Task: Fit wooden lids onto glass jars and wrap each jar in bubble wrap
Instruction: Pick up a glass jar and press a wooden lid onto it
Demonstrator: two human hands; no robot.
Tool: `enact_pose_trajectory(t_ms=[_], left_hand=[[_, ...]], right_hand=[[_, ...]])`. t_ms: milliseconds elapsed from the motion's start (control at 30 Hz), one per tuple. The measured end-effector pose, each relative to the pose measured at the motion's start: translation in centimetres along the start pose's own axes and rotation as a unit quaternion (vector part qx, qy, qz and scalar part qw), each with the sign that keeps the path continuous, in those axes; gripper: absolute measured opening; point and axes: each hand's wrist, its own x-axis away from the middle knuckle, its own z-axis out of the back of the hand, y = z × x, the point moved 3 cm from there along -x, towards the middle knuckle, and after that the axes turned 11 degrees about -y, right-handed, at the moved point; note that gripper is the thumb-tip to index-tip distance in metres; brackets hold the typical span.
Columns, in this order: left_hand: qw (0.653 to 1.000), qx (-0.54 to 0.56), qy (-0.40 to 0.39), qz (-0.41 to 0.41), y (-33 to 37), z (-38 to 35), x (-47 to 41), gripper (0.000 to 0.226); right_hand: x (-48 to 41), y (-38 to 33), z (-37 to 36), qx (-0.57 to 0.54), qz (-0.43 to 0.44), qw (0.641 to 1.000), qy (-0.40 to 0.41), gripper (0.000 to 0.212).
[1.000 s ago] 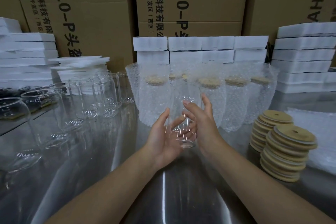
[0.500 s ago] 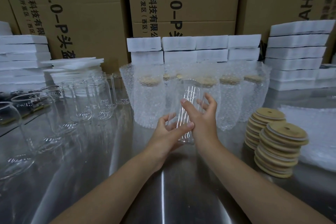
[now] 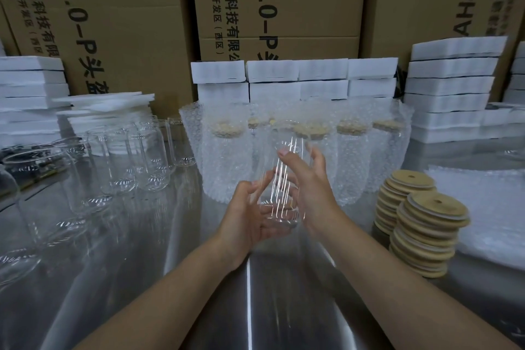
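Observation:
A clear, lidless glass jar (image 3: pixel 279 179) stands upright in the air above the steel table (image 3: pixel 170 278), held between both hands. My left hand (image 3: pixel 247 216) cups its base and lower side. My right hand (image 3: pixel 309 187) presses on its right wall, thumb across the front. Two stacks of round wooden lids (image 3: pixel 426 233) sit to the right. Behind the jar stands a row of lidded jars in bubble wrap (image 3: pixel 224 162). Several bare glass jars (image 3: pixel 147 156) are grouped at the left.
Flat bubble wrap sheets (image 3: pixel 483 207) lie at the far right. White foam blocks (image 3: pixel 449 85) are stacked along the back and on both sides, with tall cardboard cartons (image 3: pixel 278 8) behind them. More glass jars (image 3: pixel 17 261) crowd the left front edge.
The jar has turned between my hands and risen slightly. My left hand has slid from the jar's side to under its base, and my right thumb now lies across the front.

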Motion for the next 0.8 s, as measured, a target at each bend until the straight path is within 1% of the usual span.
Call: enact_pose_trajectory(t_ms=[67,100,200,267,300,333,367,400,467,500,533,567,633,667,700,733,800], left_hand=[[1.0,-0.007,-0.01,0.008,-0.2,0.0,0.0,0.054],[1.0,-0.012,0.0,0.009,-0.3,-0.1,0.0,0.056],[0.998,-0.038,0.051,-0.002,-0.7,0.0,0.3,0.074],[0.995,-0.049,0.089,-0.01,-0.8,0.2,0.4,0.079],[0.993,-0.051,0.108,-0.016,-0.8,0.4,0.4,0.078],[0.991,-0.054,0.122,-0.024,-0.7,0.4,0.4,0.078],[0.989,-0.056,0.132,-0.034,-0.7,0.5,0.3,0.076],[0.988,-0.057,0.139,-0.045,-0.6,0.5,0.3,0.071],[0.984,-0.064,0.156,-0.057,-0.5,0.4,0.3,0.069],[0.982,-0.077,0.165,-0.059,-0.5,0.4,0.3,0.07],[0.978,-0.096,0.174,-0.06,-0.6,0.5,0.3,0.068],[0.975,-0.114,0.181,-0.061,-0.6,0.5,0.3,0.065],[0.97,-0.142,0.188,-0.064,-0.6,0.5,0.3,0.065],[0.968,-0.153,0.189,-0.067,-0.6,0.5,0.3,0.069],[0.966,-0.163,0.189,-0.071,-0.6,0.5,0.3,0.073],[0.964,-0.17,0.189,-0.076,-0.6,0.5,0.3,0.074],[0.962,-0.18,0.186,-0.081,-0.5,0.4,0.4,0.073]], right_hand=[[0.0,-0.2,0.2,0.058,-0.001,0.998,-0.002,0.088],[0.2,-0.3,0.1,0.085,0.003,0.996,-0.013,0.09],[0.7,-0.6,-0.6,0.19,0.017,0.979,-0.064,0.083],[1.0,-1.5,-0.8,0.29,0.019,0.953,-0.079,0.07],[1.1,-2.2,-0.6,0.366,0.029,0.928,-0.071,0.062],[1.1,-3.0,-0.3,0.45,0.047,0.891,-0.047,0.056],[1.1,-3.9,0.3,0.524,0.074,0.848,-0.005,0.05],[1.1,-5.1,0.9,0.576,0.11,0.809,0.053,0.045],[1.4,-7.4,2.3,0.619,0.159,0.749,0.175,0.035],[1.5,-8.3,3.2,0.635,0.158,0.724,0.219,0.032],[1.5,-9.0,4.4,0.657,0.124,0.702,0.246,0.034],[1.4,-9.3,5.7,0.681,0.057,0.684,0.255,0.039],[1.4,-9.4,8.3,0.71,-0.138,0.65,0.234,0.055],[1.5,-9.2,9.2,0.708,-0.224,0.635,0.213,0.06],[1.7,-8.8,10.0,0.7,-0.289,0.624,0.193,0.06],[1.8,-8.4,10.4,0.694,-0.332,0.615,0.174,0.058],[1.8,-7.8,10.8,0.697,-0.371,0.595,0.146,0.051]])
